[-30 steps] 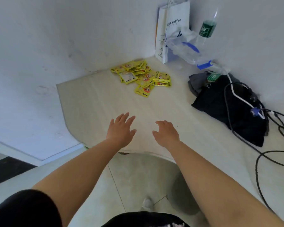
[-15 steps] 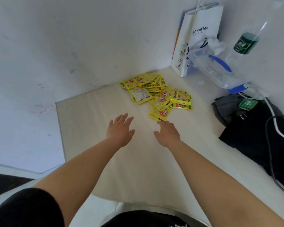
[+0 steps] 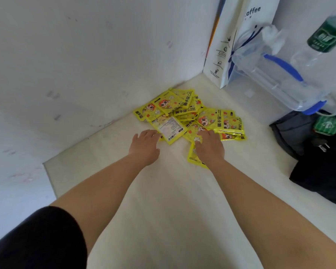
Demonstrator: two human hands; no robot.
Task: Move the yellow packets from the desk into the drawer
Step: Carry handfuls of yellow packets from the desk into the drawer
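Observation:
Several yellow packets [image 3: 190, 113] lie in a loose heap in the far corner of the pale desk [image 3: 163, 191], against the white wall. My left hand [image 3: 145, 144] reaches palm down to the heap's near left edge, its fingertips touching a packet turned white side up [image 3: 172, 129]. My right hand [image 3: 209, 147] lies flat with straight fingers on the nearest packets at the heap's front; one packet [image 3: 192, 158] shows under its palm. No drawer is in view.
A white paper coffee bag [image 3: 231, 47] stands in the corner behind the heap. Right of it are a clear plastic box with blue handles [image 3: 275, 78] and a bottle with a green label [image 3: 326, 35]. A dark bag [image 3: 322, 164] lies on the desk's right side.
Both hands moved forward across the desk from its near edge to the heap. The left now touches the white-backed packet and the right rests on the front packets.

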